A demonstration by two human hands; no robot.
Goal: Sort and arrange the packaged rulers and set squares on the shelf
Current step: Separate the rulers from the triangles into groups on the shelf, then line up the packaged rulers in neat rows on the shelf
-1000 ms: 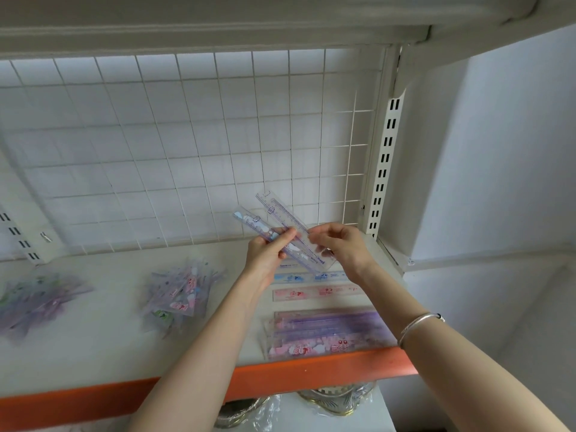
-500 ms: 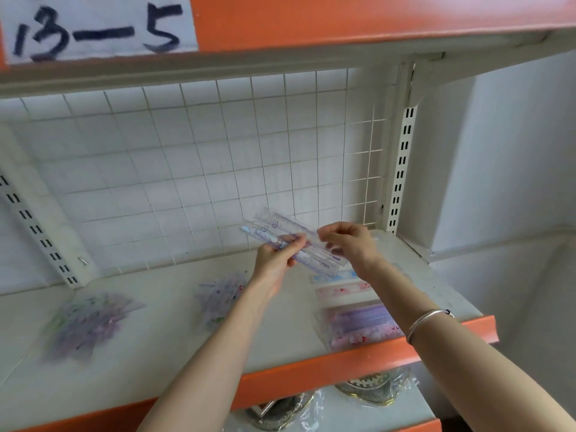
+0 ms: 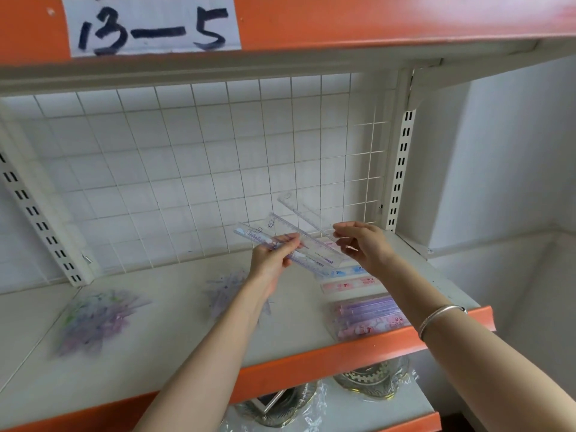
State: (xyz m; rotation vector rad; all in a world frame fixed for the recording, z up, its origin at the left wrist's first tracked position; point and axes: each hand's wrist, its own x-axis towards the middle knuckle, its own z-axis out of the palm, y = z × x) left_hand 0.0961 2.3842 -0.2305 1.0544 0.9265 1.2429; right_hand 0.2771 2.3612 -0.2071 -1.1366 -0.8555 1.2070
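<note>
Grips a fan of packaged rulers (image 3: 311, 246) in the left hand (image 3: 271, 263) and pinches one clear ruler (image 3: 304, 213) by its end in the right hand (image 3: 364, 246), high above the right end of the shelf (image 3: 156, 353). Best done by drawing that single ruler straight along its length, clear of the fan, then laying it square on the matching stack (image 3: 371, 316) by the orange lip, minding slick sleeves apt to slide. Thin, flat, see-through plastic strips with printed scales and cartoon marks, beside blurred heaps of set squares (image 3: 96, 316) further left.
</note>
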